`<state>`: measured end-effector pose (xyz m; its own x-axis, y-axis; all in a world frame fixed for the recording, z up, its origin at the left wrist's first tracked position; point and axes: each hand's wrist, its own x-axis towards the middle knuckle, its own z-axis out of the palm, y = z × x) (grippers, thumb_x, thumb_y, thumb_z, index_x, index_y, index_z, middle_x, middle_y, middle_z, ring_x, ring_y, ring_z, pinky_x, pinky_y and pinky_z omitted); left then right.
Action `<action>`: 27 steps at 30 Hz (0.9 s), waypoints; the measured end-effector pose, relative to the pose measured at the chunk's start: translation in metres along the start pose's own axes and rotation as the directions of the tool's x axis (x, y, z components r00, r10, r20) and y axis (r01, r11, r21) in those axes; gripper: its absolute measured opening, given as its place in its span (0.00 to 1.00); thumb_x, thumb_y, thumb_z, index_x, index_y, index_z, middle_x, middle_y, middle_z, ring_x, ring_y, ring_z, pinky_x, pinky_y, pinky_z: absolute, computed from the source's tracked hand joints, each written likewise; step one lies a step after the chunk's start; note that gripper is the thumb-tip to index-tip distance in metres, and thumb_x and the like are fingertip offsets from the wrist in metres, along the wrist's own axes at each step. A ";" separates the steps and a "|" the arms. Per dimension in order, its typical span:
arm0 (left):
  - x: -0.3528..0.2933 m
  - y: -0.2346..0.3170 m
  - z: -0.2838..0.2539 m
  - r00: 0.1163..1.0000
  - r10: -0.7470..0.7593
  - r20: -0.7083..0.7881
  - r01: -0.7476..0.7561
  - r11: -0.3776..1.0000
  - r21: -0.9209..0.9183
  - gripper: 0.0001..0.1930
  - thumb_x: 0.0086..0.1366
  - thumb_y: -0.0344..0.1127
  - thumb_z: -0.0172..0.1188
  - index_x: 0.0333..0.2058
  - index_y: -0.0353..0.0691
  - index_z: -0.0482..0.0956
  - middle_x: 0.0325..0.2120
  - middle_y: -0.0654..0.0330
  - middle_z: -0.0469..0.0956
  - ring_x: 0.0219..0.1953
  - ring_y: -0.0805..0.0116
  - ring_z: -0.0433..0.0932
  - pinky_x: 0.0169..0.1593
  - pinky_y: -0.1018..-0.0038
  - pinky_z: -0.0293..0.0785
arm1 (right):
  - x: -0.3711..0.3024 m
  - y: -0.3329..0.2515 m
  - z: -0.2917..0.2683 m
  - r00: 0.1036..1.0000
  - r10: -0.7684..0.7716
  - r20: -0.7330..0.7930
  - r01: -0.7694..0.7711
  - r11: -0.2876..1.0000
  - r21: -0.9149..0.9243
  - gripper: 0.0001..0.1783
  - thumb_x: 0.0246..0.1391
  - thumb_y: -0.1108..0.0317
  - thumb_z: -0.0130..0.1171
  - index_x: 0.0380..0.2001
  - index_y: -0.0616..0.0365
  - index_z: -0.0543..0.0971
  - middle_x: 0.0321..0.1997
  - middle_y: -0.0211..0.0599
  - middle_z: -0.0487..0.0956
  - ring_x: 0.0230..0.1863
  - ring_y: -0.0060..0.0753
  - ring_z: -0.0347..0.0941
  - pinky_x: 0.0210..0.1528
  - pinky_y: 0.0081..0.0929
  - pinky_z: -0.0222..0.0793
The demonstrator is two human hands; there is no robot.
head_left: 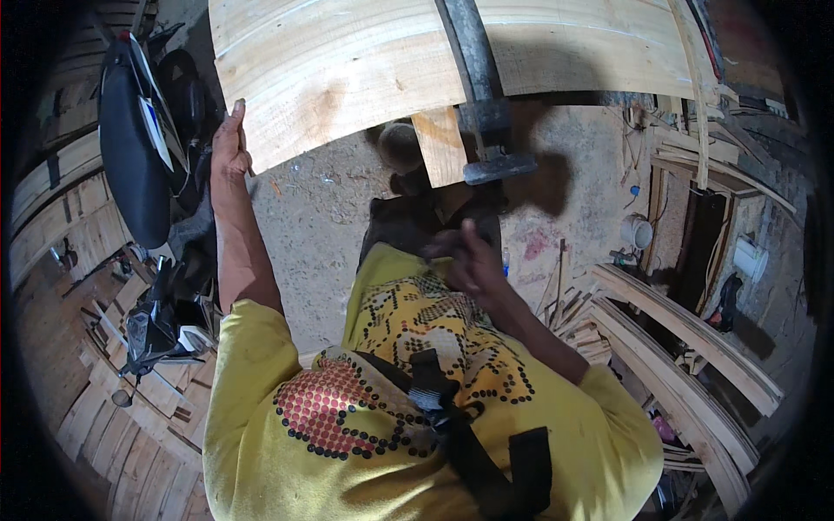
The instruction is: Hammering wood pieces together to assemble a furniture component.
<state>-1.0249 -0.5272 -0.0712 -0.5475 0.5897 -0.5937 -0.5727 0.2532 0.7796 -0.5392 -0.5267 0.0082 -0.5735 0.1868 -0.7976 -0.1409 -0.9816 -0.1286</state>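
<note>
A wide pale wooden panel [347, 61] spans the top of the view. My left hand [230, 143] reaches up and grips its lower left edge, thumb against the wood. A dark metal bar clamp [476, 78] crosses the panel, and its jaw [499, 167] presses beside a small wooden block [440, 143] under the panel's edge. My right hand [469, 256] is just below the clamp jaw with its fingers curled; whether it holds anything is hidden. My yellow patterned shirt [417, 408] fills the lower middle.
A parked motorcycle [143, 165] stands at the left beside stacked planks [130, 408]. Curved wooden boards [686, 347] and offcuts lie at the right on the dusty concrete floor [321, 226]. A white cup-like container [638, 233] sits near a dark frame.
</note>
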 end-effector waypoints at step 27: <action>-0.062 -0.046 0.141 0.366 0.863 0.347 -0.368 -0.208 0.906 0.22 0.63 0.38 0.63 0.53 0.32 0.72 0.44 0.44 0.78 0.48 0.47 0.75 0.51 0.53 0.70 | -0.067 -0.151 -0.086 0.150 -0.494 0.856 0.387 -0.767 -0.511 0.04 0.50 0.65 0.63 0.27 0.52 0.78 0.20 0.35 0.76 0.19 0.37 0.74 0.23 0.36 0.69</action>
<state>-0.8782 -0.4675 -0.0421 -0.4831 0.7007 0.5250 0.8737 0.4250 0.2366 -0.4104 -0.3942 0.0305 -0.7074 0.5464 0.4483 0.2985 0.8059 -0.5113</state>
